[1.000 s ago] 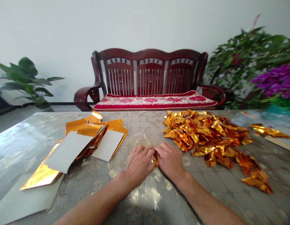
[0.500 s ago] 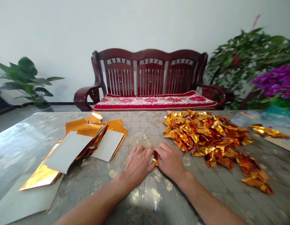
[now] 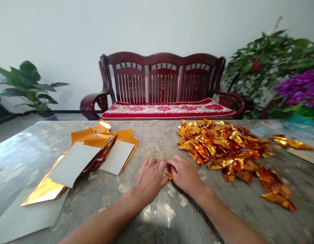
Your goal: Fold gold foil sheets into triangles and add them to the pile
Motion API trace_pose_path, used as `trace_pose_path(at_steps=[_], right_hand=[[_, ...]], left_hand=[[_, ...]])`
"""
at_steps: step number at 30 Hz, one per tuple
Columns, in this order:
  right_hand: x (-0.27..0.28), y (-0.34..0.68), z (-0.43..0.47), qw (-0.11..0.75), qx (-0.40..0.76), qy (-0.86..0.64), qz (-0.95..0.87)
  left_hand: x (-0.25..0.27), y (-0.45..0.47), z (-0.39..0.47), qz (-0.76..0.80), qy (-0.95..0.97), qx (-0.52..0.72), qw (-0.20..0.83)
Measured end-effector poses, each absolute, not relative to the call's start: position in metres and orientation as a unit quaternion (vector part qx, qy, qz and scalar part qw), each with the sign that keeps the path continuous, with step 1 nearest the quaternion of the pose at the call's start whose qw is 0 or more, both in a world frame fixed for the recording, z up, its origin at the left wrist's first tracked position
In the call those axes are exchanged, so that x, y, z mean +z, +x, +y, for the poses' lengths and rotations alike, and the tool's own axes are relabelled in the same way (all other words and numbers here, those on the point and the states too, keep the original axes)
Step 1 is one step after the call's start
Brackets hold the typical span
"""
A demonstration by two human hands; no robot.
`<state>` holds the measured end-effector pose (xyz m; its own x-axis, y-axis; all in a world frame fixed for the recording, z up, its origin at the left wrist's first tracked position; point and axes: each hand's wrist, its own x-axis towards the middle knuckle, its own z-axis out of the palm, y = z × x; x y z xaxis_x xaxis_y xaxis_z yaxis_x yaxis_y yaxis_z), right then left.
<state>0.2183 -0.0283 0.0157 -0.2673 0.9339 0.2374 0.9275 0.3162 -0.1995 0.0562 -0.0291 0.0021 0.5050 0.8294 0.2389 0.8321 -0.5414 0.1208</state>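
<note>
Both hands meet low over the middle of the table, closed around one small piece of gold foil paper (image 3: 169, 172). My left hand (image 3: 150, 176) grips its left side, the thumb pointing at the foil. From the right, my right hand (image 3: 184, 172) pinches the piece with its fingertips. Much of the foil is hidden beneath the fingers. Loose gold foil sheets (image 3: 91, 139), some with their pale backs up, lie in an untidy stack to the left. A heap of folded gold foil pieces (image 3: 218, 139) spreads over the right side.
The table (image 3: 136, 220) has a glossy, patterned cover. A pale sheet (image 3: 32, 211) lies at its near left. Clear plastic wrapping (image 3: 267, 128) sits at the far right. Behind stands a dark wooden bench (image 3: 162, 81) with a red cushion, between green plants (image 3: 30, 86) and purple flowers (image 3: 301, 88).
The foil piece between my fingers shows a slightly different shape, a little more of it visible. Both hands stay in nearly the same place.
</note>
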Motion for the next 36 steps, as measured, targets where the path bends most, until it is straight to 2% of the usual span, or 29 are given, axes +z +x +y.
trace_pose_path(at_steps=[7, 15, 22, 28, 36], right_hand=[[0.011, 0.215, -0.030, 0.122, -0.049, -0.567, -0.813], [0.010, 0.216, -0.028, 0.121, -0.053, -0.548, -0.826], [0.013, 0.219, -0.029, 0.123, -0.024, -0.527, -0.840], [0.016, 0.225, -0.024, 0.105, 0.046, -0.528, -0.841], [0.019, 0.229, -0.019, 0.104, 0.093, -0.514, -0.846]], left_hand=[[0.003, 0.055, -0.029, -0.481, -0.865, -0.142, -0.001], [0.007, 0.056, -0.030, -0.489, -0.862, -0.130, -0.019], [0.006, 0.054, -0.028, -0.484, -0.863, -0.137, -0.039], [0.016, 0.051, -0.031, -0.491, -0.857, -0.154, -0.003], [0.005, 0.051, -0.037, -0.388, -0.917, -0.093, 0.017]])
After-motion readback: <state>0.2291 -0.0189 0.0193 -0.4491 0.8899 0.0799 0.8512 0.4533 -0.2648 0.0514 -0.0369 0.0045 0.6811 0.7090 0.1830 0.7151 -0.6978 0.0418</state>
